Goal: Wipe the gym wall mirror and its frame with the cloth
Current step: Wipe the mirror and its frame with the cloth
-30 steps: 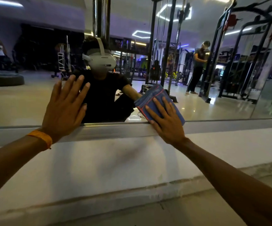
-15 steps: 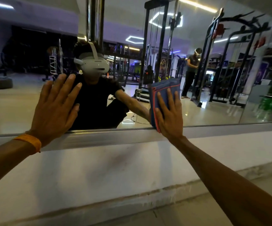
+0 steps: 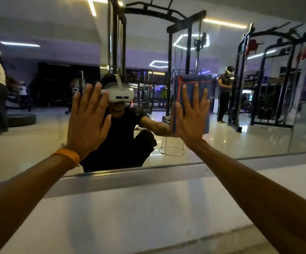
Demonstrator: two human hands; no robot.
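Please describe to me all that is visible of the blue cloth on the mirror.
The cloth is blue-grey, soft-looking fabric with an orange-red stitched edge, folded into an upright rectangle. It lies flat against the mirror, above the bottom frame. The right hand presses it there with straight, spread fingers, covering its middle.
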